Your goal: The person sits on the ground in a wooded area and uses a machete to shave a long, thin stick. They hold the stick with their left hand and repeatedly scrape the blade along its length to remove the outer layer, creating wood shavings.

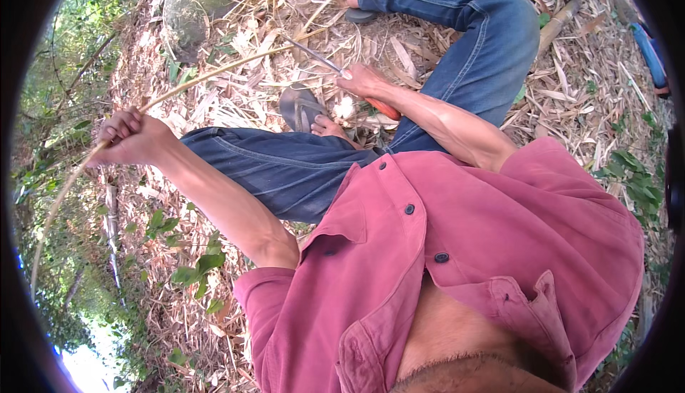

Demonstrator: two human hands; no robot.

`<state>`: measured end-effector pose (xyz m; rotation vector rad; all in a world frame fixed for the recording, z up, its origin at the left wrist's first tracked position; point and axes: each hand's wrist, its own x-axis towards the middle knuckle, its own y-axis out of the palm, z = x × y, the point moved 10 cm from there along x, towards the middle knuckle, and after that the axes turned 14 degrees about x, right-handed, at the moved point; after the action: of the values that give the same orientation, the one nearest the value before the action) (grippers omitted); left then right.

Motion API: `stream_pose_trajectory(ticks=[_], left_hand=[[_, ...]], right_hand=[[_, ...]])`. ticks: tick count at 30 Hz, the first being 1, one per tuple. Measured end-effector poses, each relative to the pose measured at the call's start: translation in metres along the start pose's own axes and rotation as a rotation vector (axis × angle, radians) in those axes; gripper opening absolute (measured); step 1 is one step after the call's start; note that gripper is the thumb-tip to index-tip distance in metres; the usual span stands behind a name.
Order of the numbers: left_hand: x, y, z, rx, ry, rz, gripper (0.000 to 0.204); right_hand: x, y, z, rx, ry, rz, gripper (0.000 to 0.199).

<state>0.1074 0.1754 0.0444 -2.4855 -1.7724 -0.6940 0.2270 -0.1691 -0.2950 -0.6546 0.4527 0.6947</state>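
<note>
Nearest to the camera is a faded red button-front shirt (pixel 471 215), worn by the seated person and located on the body side of both hands. Its sleeves end near the elbows, leaving the forearms bare.

The left hand (pixel 135 136) is closed in a fist around a thin, pale tan cane strip (pixel 207 75). One length of the strip extends from the fist up and to the right, toward the knife blade; the other curves down and to the left of the fist.

The right hand (pixel 362 83) is closed around the rear of a slim knife blade (pixel 314 55). The blade points away from the right hand, up and to the left, with its tip at the strip; whether the two touch cannot be determined. An orange-red handle-like part (pixel 383 108) projects from under the right wrist. Its connection to the blade is hidden by the hand.

Blue jeans (pixel 457 65) cover both bent legs: one knee is right of the right hand, the other just right of the left hand. Below and left of the right hand, a dark sandal (pixel 301 108) lies beside a bare foot (pixel 330 127). A large rounded rock (pixel 203 8) stands above and right of the left hand. Dry leaf litter (pixel 407 47) covers the ground around the right hand.
</note>
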Motion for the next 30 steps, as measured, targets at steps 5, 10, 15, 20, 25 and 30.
stream_pose_trajectory(ticks=[5, 10, 15, 20, 25, 30], left_hand=[[-0.028, -0.026, -0.016, 0.033, 0.124, -0.065, 0.06], [-0.047, -0.045, -0.021, 0.051, 0.176, -0.1, 0.057], [-0.074, -0.072, -0.046, 0.345, 0.176, -0.154, 0.058], [-0.089, -0.082, -0.075, 0.518, 0.236, -0.199, 0.044], [-0.086, -0.076, -0.085, 0.769, 0.145, -0.148, 0.026], [-0.085, -0.071, -0.092, 0.76, 0.187, -0.164, 0.027]], right_hand=[[-0.047, 0.0, 0.068, 0.111, -0.256, 0.07, 0.047], [-0.058, 0.01, 0.092, 0.087, -0.437, 0.07, 0.047], [-0.064, 0.019, 0.093, 0.041, -0.418, 0.129, 0.045], [-0.071, 0.009, 0.101, 0.054, -0.53, 0.039, 0.044], [-0.069, 0.01, 0.097, -0.02, -0.548, 0.028, 0.042], [-0.074, 0.009, 0.098, -0.021, -0.696, -0.037, 0.039]])
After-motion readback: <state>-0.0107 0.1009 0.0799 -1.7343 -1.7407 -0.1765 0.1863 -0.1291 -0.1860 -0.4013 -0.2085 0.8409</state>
